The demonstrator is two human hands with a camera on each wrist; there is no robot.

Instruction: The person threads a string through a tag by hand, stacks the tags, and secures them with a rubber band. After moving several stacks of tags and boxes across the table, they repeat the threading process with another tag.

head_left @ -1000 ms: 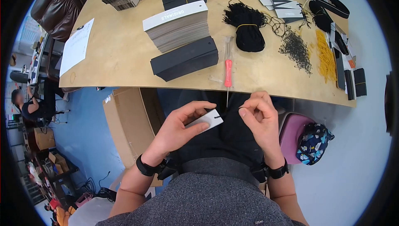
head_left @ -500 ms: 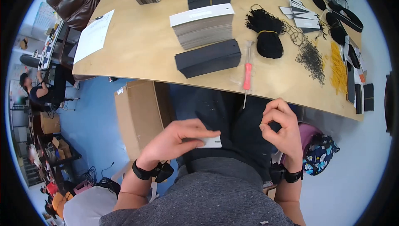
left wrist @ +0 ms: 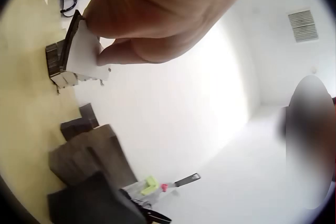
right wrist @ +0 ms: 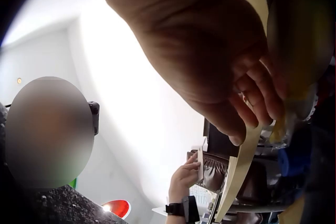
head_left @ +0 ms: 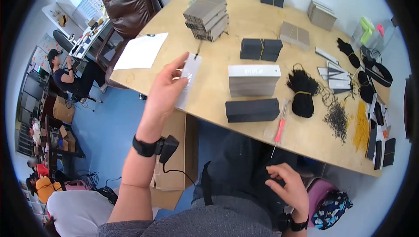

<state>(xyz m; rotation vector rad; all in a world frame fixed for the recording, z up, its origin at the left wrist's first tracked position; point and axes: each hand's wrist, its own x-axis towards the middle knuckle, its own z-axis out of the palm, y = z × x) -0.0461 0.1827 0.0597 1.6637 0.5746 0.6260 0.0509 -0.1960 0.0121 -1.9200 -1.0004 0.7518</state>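
Note:
My left hand (head_left: 163,88) grips a white hang tag (head_left: 190,72) with pale lettering, over the table's near left edge. A dark cord shows at the tag's far end, close to the banded piles of grey tags (head_left: 207,17). In the left wrist view the thumb and fingers pinch the tag (left wrist: 85,50) by its side. My right hand (head_left: 291,189) hovers over the lap, its fingers loosely bent and nothing between them. Just past it, a red-handled needle tool (head_left: 279,130) lies on the table, its thin shaft reaching over the edge.
Stacks of white tags (head_left: 254,71) and black tags (head_left: 252,110) stand mid-table. To the right lie a bundle of black cords (head_left: 303,102), small dark pins (head_left: 336,121) and yellow bands (head_left: 361,128). Paper (head_left: 142,51) lies at left; a cardboard box (head_left: 174,150) stands below.
My left hand has carried the tag from over the lap forward and left to the table. My right hand has loosened from a pinch and stayed over the lap. The head view has shifted.

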